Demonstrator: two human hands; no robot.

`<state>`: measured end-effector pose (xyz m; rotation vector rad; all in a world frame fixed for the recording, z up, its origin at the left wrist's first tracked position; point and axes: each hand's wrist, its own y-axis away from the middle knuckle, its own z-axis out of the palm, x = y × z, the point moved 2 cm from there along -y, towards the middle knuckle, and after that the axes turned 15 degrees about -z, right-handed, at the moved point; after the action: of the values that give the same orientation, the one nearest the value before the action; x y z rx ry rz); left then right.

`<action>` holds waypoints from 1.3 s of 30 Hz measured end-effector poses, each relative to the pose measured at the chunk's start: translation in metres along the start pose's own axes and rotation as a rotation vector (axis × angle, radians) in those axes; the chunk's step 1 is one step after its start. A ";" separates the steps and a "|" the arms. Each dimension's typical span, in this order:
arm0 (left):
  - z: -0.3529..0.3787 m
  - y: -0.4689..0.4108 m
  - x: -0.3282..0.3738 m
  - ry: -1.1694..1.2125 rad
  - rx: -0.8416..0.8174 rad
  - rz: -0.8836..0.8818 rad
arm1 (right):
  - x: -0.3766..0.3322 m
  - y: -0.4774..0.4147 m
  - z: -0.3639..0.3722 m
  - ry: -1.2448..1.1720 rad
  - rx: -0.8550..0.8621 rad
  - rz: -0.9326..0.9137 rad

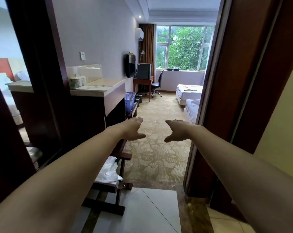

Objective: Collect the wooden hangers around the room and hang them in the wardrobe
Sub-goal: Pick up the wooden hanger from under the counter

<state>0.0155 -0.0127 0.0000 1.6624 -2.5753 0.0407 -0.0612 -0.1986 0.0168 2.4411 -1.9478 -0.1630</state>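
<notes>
Both my arms stretch forward over the carpet from the room's entrance. My left hand (133,129) and my right hand (177,131) are open and hold nothing, fingers spread, thumbs pointing toward each other. A wooden hanger (189,89) lies on the far white bed. Another wooden hanger (132,96) sticks out of the blue basket (129,101) by the left wall. A third hanger (130,52) rests on top of the wall-mounted TV. Dark wooden wardrobe panels (33,64) with a mirror stand at my left.
A counter (100,86) with lidded cups runs along the left wall. A folding luggage rack (112,182) with a white bag stands low left. A desk, office chair (156,84) and window are at the far end. Two beds sit right, behind a dark door frame (226,98).
</notes>
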 end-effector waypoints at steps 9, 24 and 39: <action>-0.021 -0.102 -0.025 -0.019 -0.040 0.022 | 0.034 -0.108 -0.019 -0.009 0.039 -0.003; -0.031 -0.235 -0.059 -0.084 -0.019 0.035 | 0.077 -0.235 -0.038 -0.028 0.066 0.013; -0.026 -0.357 -0.046 -0.067 -0.027 -0.021 | 0.164 -0.329 -0.049 -0.036 0.050 -0.038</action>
<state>0.3611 -0.1163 0.0156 1.7101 -2.5935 -0.0524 0.2987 -0.2874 0.0289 2.5252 -1.9439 -0.1610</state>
